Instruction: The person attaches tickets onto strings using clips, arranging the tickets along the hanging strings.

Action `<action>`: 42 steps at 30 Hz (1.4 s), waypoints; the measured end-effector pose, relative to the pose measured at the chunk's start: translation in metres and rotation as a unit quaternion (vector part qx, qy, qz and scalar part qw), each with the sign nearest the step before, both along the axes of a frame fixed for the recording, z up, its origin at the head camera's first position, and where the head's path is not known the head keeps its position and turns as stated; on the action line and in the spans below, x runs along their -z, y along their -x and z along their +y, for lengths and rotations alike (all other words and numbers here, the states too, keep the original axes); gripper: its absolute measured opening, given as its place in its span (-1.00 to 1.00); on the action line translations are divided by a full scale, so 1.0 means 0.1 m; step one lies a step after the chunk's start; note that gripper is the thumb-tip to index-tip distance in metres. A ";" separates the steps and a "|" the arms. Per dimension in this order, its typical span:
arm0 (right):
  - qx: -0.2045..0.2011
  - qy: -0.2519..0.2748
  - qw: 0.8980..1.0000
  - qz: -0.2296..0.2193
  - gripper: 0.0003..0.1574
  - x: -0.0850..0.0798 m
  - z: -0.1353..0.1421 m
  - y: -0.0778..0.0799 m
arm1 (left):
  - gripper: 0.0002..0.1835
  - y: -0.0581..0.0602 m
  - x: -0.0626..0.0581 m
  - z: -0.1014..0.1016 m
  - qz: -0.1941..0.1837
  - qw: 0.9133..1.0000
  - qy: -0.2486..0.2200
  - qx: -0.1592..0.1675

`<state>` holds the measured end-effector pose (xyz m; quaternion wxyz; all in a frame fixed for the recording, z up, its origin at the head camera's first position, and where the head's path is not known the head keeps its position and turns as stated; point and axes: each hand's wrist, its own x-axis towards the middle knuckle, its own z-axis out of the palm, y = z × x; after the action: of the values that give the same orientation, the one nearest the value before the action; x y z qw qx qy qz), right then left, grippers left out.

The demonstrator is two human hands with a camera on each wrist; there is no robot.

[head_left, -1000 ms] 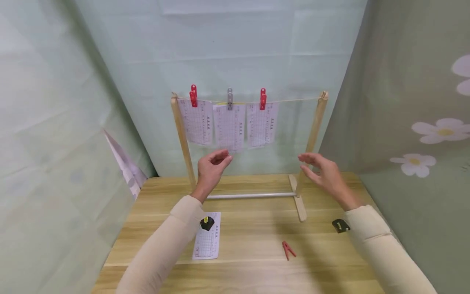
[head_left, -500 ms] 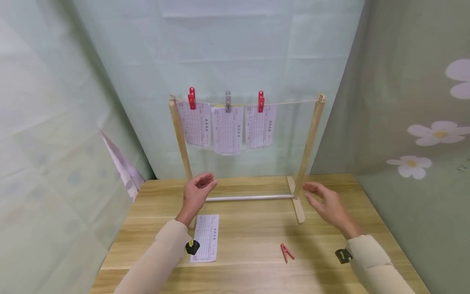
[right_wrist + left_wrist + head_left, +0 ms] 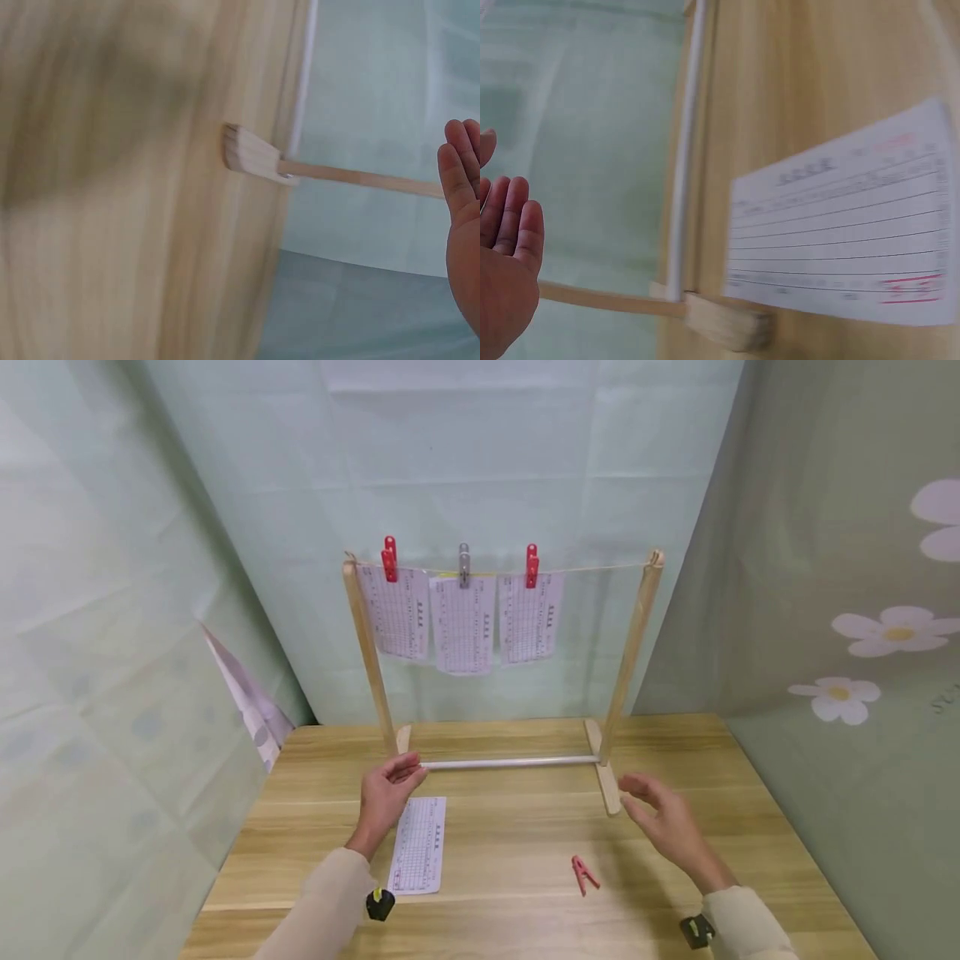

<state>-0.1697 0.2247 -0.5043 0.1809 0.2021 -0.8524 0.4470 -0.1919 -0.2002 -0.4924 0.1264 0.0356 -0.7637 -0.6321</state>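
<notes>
In the head view my left hand (image 3: 384, 793) hovers with loosely bent fingers above a printed paper slip (image 3: 418, 847) that lies on the table. That slip (image 3: 840, 225) shows ruled lines and red marks in the left wrist view. My right hand (image 3: 663, 818), relaxed and holding nothing, is over the table beside the right foot of a wooden stand (image 3: 630, 652). A red clothespin (image 3: 584, 875) lies on the table between the hands, nearer the right. From the stand's string hang three printed slips, clipped by a red clip (image 3: 390, 560), a grey clip (image 3: 464, 567) and another red clip (image 3: 532, 566).
The stand's white crossbar (image 3: 510, 763) runs low across the back of the wooden table (image 3: 510, 835). Pale cloth walls (image 3: 525, 460) close in the back and sides, with printed flowers on the right one.
Both hands have come down from in front of the hanging slips toward the table, the left also shifting left. The clips, hanging slips and clothespin stay as they were.
</notes>
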 end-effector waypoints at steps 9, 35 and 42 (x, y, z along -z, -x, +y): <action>0.012 0.008 0.999 -0.031 -0.59 0.26 -0.04 -0.14 | -0.64 -0.10 0.38 -0.06 -0.014 0.999 -0.030 -0.017; 0.020 0.073 0.969 -0.234 -0.41 0.80 -0.17 -0.41 | -0.63 -0.22 0.86 -0.34 -0.132 0.978 0.153 -0.057; 0.005 0.044 0.973 -0.226 -0.41 0.91 -0.20 -0.48 | -0.60 -0.25 0.89 -0.27 -0.152 0.971 0.171 -0.065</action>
<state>-0.1214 0.2048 -0.5952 -0.0054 0.0839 -0.8518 0.5171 -0.1671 -0.2274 -0.5816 0.0533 0.1587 -0.8667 -0.4698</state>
